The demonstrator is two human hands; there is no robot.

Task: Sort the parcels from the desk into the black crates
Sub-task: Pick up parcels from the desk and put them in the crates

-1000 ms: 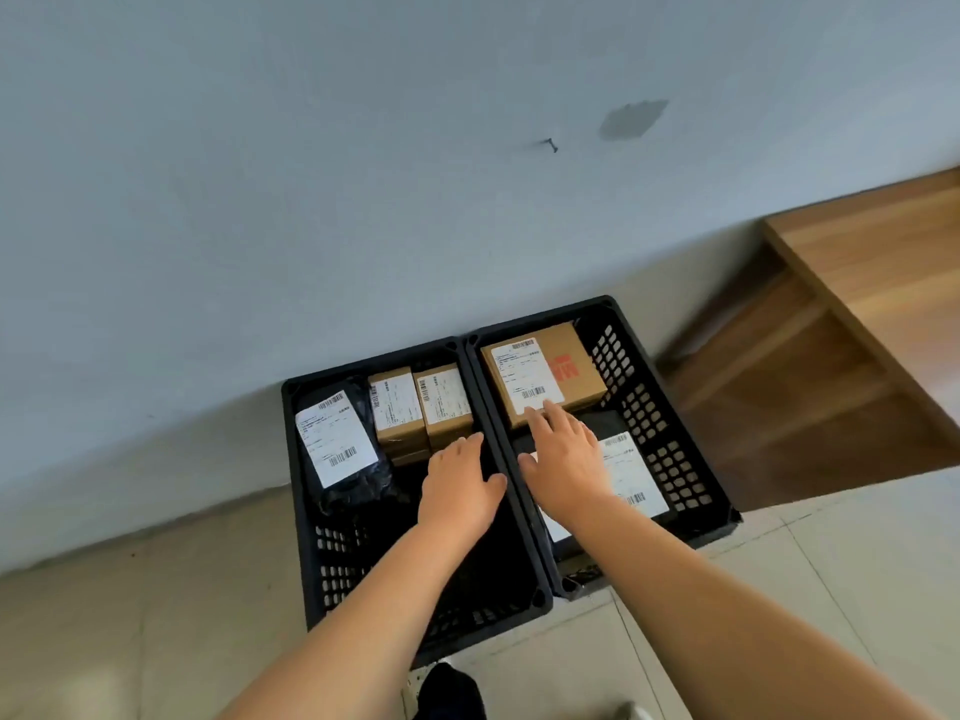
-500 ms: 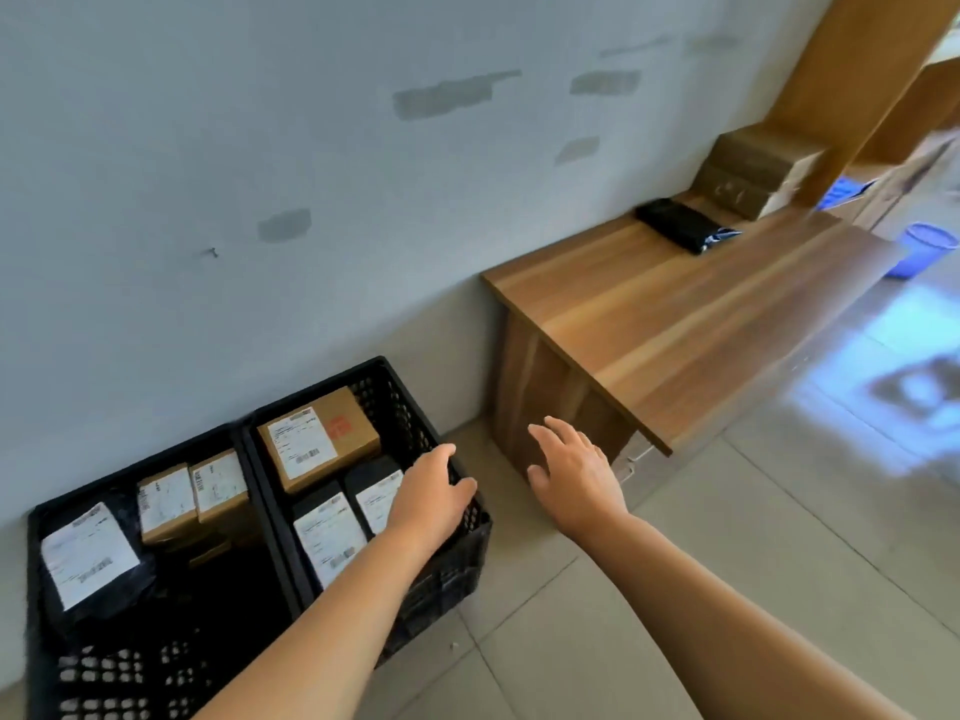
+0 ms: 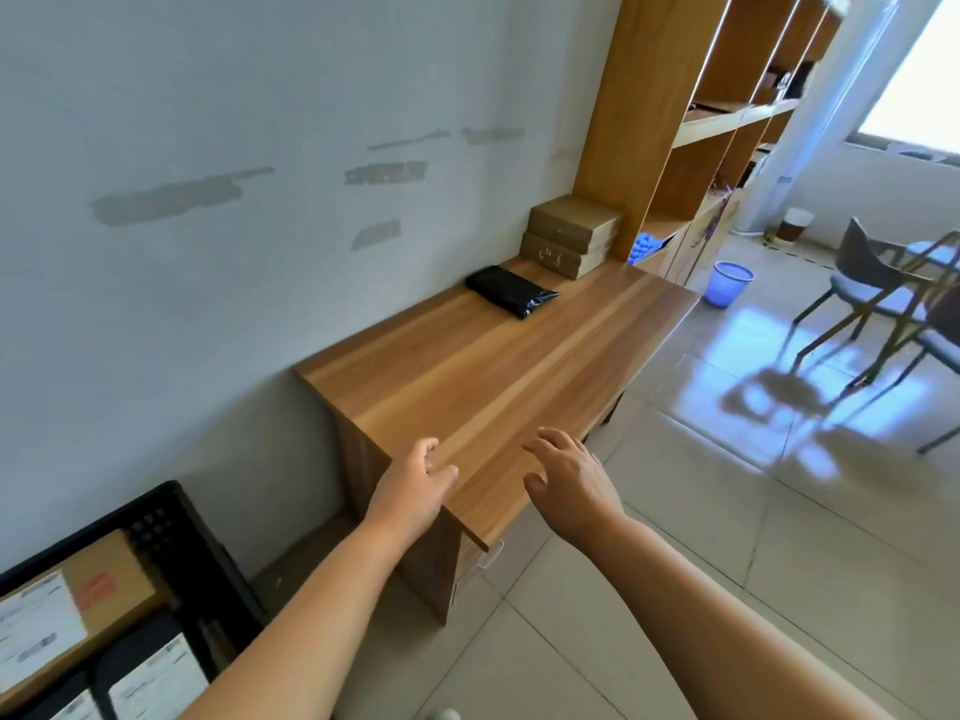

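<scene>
Reaching over the near end of the wooden desk (image 3: 467,376), left hand (image 3: 410,491) and right hand (image 3: 571,480) both empty with fingers loosely spread, black crate (image 3: 171,537) with labelled parcels at lower left, black bagged parcel (image 3: 509,292) and two stacked cardboard boxes (image 3: 571,233) at the desk's far end, upper centre.

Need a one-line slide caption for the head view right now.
Both empty hands, left and right, reach over the wooden desk toward a black bag parcel and two stacked cardboard boxes.
</scene>
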